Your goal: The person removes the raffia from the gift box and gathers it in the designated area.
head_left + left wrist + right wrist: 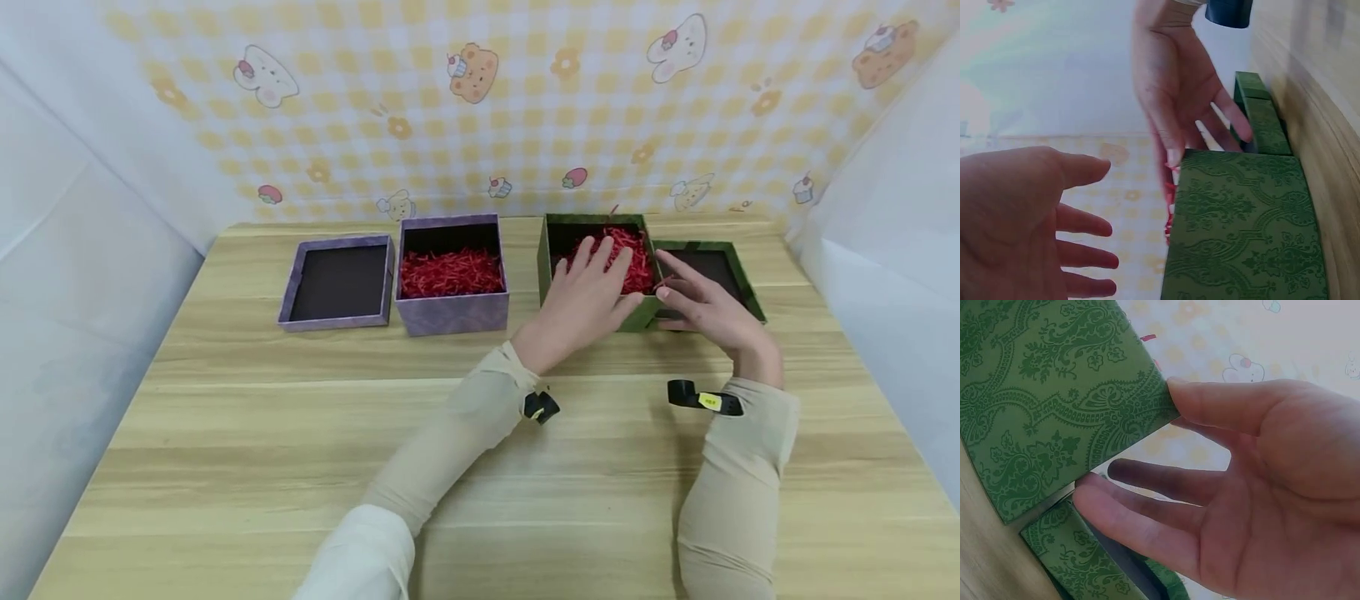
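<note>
On the worktop [300, 467], the left hand [588, 292] lies with its grip spread on red shredded paper [633, 254] inside the green box [558, 258]. The right hand [705, 308], grip spread, touches that box's corner, beside the green lid [742, 279]. Left: a purple box [450, 312] and lid [337, 321].
</note>
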Action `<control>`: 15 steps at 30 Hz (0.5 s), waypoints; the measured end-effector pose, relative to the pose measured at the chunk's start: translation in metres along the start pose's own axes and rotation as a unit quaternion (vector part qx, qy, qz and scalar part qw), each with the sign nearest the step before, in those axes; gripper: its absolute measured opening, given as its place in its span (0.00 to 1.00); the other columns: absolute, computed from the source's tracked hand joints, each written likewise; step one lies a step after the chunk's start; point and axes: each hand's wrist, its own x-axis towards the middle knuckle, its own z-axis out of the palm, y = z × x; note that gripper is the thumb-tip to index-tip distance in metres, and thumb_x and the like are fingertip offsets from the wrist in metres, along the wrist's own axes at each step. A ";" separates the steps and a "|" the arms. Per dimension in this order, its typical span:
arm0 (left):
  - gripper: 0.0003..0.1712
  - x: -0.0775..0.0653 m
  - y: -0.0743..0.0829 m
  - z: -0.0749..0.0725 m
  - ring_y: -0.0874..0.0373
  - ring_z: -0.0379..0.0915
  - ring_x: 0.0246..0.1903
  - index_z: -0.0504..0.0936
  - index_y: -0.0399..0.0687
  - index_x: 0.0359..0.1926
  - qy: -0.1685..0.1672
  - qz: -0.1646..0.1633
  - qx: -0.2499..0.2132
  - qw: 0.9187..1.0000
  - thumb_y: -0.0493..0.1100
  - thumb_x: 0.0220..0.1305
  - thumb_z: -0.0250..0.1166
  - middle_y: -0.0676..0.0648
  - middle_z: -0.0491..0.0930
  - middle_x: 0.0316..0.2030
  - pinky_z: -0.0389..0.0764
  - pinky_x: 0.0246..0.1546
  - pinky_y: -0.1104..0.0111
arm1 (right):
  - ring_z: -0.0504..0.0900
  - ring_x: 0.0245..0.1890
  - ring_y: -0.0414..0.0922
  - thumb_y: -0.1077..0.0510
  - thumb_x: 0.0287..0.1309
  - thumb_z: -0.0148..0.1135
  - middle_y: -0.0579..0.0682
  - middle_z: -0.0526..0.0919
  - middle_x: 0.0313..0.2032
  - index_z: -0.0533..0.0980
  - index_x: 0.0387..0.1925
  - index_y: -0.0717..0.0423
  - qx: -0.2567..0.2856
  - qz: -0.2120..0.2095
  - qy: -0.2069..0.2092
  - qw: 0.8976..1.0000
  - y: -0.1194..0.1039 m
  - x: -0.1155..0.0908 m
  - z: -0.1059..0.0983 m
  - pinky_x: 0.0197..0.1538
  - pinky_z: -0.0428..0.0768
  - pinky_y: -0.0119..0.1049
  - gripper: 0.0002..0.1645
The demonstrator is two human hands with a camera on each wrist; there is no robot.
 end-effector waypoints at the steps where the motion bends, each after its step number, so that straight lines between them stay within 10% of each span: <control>1: 0.37 0.005 0.001 0.000 0.49 0.34 0.70 0.50 0.55 0.72 -0.011 0.006 -0.001 1.000 0.63 0.68 0.43 0.46 0.45 0.71 0.54 0.63 0.51 | 0.60 0.63 0.59 0.48 0.68 0.47 0.64 0.48 0.68 0.44 0.73 0.35 -0.001 -0.003 -0.001 1.000 0.000 0.001 0.000 0.50 0.75 0.47 0.37; 15: 0.46 0.068 -0.004 0.024 0.50 0.35 0.70 0.45 0.63 0.73 -0.100 -0.030 -0.114 0.988 0.68 0.60 0.53 0.48 0.39 0.72 0.50 0.64 0.50 | 0.61 0.63 0.56 0.49 0.68 0.48 0.63 0.51 0.68 0.46 0.73 0.38 -0.005 0.000 -0.005 1.000 -0.003 0.001 -0.002 0.50 0.75 0.48 0.37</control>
